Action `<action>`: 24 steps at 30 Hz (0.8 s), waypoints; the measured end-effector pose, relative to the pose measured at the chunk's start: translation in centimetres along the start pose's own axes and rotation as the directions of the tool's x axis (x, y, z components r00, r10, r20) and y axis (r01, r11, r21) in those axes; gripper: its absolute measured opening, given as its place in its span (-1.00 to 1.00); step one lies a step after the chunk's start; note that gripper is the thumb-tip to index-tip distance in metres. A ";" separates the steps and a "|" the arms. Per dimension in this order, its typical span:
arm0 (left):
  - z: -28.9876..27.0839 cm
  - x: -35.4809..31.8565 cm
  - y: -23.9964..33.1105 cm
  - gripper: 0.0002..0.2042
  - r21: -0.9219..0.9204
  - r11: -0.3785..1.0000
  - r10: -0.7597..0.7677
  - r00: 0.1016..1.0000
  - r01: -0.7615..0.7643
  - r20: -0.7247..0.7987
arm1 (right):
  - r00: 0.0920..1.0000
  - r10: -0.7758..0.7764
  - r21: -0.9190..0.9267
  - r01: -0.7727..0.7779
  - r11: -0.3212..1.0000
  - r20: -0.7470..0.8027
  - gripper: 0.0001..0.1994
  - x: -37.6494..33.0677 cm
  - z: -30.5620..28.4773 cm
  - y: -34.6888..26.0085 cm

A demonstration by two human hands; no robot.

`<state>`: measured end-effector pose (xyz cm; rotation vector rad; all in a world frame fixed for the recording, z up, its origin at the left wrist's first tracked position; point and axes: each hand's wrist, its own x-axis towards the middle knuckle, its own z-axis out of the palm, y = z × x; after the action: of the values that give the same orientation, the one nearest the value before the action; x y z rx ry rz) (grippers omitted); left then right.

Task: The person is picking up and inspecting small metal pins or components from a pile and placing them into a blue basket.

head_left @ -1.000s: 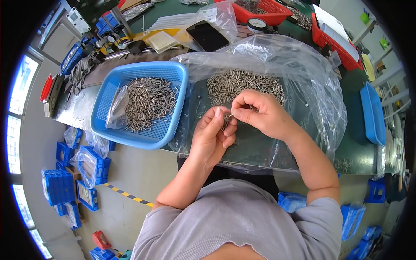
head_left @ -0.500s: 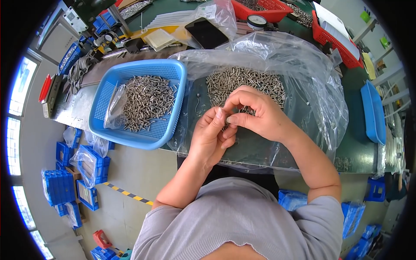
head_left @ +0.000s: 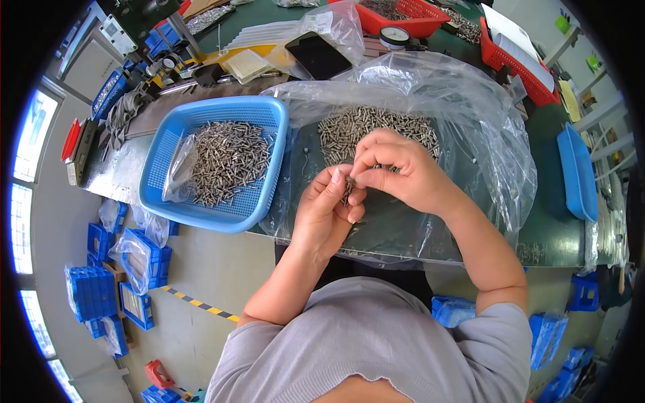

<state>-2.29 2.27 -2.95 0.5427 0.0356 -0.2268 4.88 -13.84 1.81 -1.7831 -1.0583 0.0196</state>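
Observation:
My left hand (head_left: 328, 203) is closed around a few small metal pins (head_left: 347, 193), which show between its thumb and curled fingers. Thumb and forefinger of my right hand (head_left: 396, 166) pinch together right at the left fingertips; whatever small piece they hold is too hidden to name. Both hands hover over the near edge of a pile of metal pins (head_left: 342, 131) on a clear plastic sheet (head_left: 463, 174). To the left stands a blue perforated basket (head_left: 158, 154) with many more metal pins (head_left: 228, 161) and a crumpled clear bag inside.
Behind the sheet lie a black phone (head_left: 318, 55), a round dial gauge (head_left: 395, 37) and a red basket (head_left: 403, 25). Another red basket (head_left: 517, 64) with papers stands at the far right, beyond it a blue tray (head_left: 576, 171). Blue crates (head_left: 92, 291) are stacked on the floor.
The right hand's fingers have drawn slightly up and back, uncovering the pins in my left hand. My left hand stays nearly in place. The view has shifted a little.

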 end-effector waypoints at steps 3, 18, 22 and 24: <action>0.1 0.0 0.1 -0.77 -0.015 1.000 0.024 1.000 -0.024 -0.012 | 0.961 0.269 0.037 -0.267 0.963 -0.060 -0.92 0.2 -0.9 -0.5; -0.1 0.0 0.1 -0.78 -0.047 0.998 0.029 0.999 -0.029 0.015 | 0.997 0.073 -0.429 -0.074 0.900 -0.018 -0.89 -0.3 -0.3 1.6; 0.1 0.1 0.3 -0.83 -0.048 0.999 0.009 1.000 -0.009 0.004 | 0.913 0.408 0.132 -0.406 0.904 0.012 -0.92 -0.1 -0.7 -0.5; 0.2 0.0 0.3 -0.83 -0.025 1.000 0.006 1.000 -0.006 -0.001 | 0.922 0.381 0.199 -0.388 0.900 0.076 -0.92 -0.1 -0.6 -0.7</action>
<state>-2.20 2.38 -2.68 0.5179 0.0380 -0.2199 4.66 -14.31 2.54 -1.7738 -0.6825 0.3946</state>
